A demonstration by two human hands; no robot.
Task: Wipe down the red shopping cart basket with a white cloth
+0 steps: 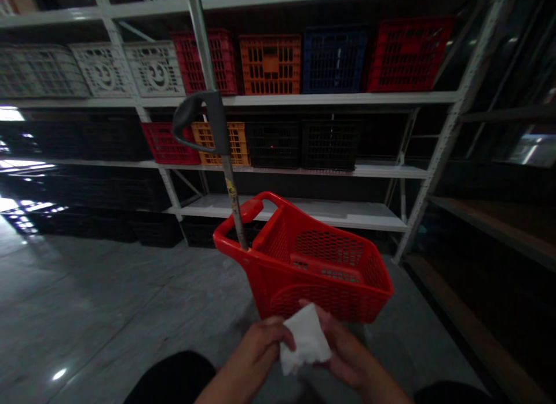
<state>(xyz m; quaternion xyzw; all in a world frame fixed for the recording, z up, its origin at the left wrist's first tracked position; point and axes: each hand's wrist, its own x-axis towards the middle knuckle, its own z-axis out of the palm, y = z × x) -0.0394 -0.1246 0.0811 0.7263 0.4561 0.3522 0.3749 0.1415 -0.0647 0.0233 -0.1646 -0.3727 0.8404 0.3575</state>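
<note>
Between my two hands is a white folded piece of tissue or cloth (306, 339); I cannot tell which. My left hand (264, 346) pinches its left side, the thumb lying on top. On the other side my right hand (345, 349) holds it from the right and behind, with some fingers hidden by the white piece. Just beyond my hands stands a red plastic shopping cart (321, 241) with perforated walls. A metal pole (208, 50) with a dark grey loop handle (219, 123) rises at the cart's handle end.
White metal shelving (369, 218) runs behind the cart. On it stand red, orange (270, 65), blue (333, 59), white (156, 71) and black crates. Dark shelving (504, 224) closes off the right side. Grey floor (95, 299) stretches to the left.
</note>
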